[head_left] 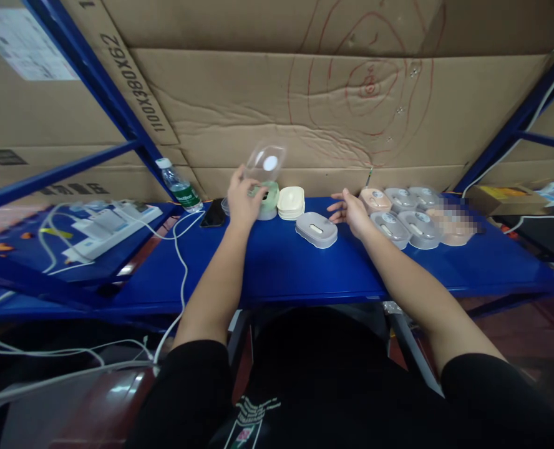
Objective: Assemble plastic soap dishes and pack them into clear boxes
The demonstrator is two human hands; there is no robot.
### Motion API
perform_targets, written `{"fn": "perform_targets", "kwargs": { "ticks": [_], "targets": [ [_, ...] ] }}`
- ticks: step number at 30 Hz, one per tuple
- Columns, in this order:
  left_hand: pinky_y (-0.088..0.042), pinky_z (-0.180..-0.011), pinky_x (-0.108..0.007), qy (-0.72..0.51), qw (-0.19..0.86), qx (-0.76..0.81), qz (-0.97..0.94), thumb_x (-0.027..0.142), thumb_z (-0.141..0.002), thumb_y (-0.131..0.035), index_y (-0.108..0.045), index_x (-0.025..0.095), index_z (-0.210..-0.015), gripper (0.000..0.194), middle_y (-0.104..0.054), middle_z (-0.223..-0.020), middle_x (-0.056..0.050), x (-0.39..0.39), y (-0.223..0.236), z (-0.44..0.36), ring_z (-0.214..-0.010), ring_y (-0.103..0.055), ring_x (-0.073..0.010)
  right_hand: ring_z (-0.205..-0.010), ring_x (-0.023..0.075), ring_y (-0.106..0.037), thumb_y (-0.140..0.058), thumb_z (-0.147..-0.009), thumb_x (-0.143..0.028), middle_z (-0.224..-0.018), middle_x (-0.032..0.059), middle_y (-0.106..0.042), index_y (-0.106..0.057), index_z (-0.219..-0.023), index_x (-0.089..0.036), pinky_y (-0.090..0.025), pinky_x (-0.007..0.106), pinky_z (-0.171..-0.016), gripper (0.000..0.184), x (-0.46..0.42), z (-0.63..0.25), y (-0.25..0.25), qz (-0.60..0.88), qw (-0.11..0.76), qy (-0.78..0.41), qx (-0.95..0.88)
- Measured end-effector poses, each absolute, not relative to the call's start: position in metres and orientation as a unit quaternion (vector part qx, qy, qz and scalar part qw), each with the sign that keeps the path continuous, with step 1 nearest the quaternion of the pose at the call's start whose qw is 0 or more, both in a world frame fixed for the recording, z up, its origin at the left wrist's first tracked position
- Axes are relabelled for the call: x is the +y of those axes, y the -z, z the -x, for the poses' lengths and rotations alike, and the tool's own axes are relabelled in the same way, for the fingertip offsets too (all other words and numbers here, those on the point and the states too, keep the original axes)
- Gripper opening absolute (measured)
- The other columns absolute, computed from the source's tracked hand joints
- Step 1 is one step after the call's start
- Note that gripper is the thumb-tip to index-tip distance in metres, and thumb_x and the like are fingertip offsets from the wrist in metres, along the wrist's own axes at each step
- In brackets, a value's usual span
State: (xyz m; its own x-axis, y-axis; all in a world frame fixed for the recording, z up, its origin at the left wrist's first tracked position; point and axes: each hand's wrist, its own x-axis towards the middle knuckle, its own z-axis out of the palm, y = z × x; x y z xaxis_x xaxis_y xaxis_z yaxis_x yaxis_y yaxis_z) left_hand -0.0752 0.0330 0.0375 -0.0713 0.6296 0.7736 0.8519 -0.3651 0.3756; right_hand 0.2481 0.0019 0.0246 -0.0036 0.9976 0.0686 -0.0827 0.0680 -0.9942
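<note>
A person's left hand (245, 198) has its grip closed on a clear plastic lid with a round white spot (264, 156), blurred and tilted above a pale-green rounded container (271, 204) on a blue tabletop (305, 274). The right hand (353, 211), its grip released and fingers spread, hovers just beside a grey oval plastic box (317, 229). Between the green and grey pieces sits a cream-coloured square stack (291, 202); at right, grey and peach clear-lidded boxes (389, 226) stand in rows. A green-labelled clear water bottle (182, 189) leans near a black phone (213, 214) at left.
</note>
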Motion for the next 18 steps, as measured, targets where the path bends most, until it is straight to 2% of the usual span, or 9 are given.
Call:
{"fn": "perform_targets", "kwargs": {
  "ticks": [6,11,18],
  "targets": [
    [-0.044,-0.125,-0.055,0.518,0.081,-0.636,0.566,0.023,-0.088,-0.078,-0.066,0.022,-0.096,0.014,-0.060,-0.146,-0.015,0.048,-0.027,0.108,-0.144,-0.058,-0.0352,-0.051,0.0132,-0.067,-0.063,-0.101,-0.074,-0.081,0.0028,-0.077,-0.066,-0.110,-0.022,-0.056,0.025,-0.050,0.052,-0.002,-0.243,-0.025,0.461,0.520,-0.506,-0.511],
    [-0.043,-0.123,-0.060,0.508,0.046,-0.685,0.520,0.018,-0.085,-0.075,-0.065,0.023,-0.096,0.015,-0.057,-0.148,-0.016,0.050,-0.019,0.113,-0.146,-0.054,-0.0393,-0.051,0.0125,-0.066,-0.067,-0.102,-0.066,-0.081,0.0024,-0.077,-0.067,-0.109,-0.023,-0.056,0.025,-0.050,0.044,-0.001,-0.243,-0.023,0.460,0.520,-0.509,-0.508],
    [-0.045,-0.118,-0.064,0.498,0.041,-0.712,0.494,0.014,-0.083,-0.069,-0.064,0.024,-0.089,0.013,-0.060,-0.144,-0.015,0.052,-0.014,0.123,-0.141,-0.056,-0.0394,-0.051,0.0117,-0.066,-0.071,-0.101,-0.059,-0.081,0.0013,-0.077,-0.068,-0.105,-0.023,-0.055,0.024,-0.050,0.036,0.001,-0.243,-0.020,0.457,0.515,-0.504,-0.521]
  ]
}}
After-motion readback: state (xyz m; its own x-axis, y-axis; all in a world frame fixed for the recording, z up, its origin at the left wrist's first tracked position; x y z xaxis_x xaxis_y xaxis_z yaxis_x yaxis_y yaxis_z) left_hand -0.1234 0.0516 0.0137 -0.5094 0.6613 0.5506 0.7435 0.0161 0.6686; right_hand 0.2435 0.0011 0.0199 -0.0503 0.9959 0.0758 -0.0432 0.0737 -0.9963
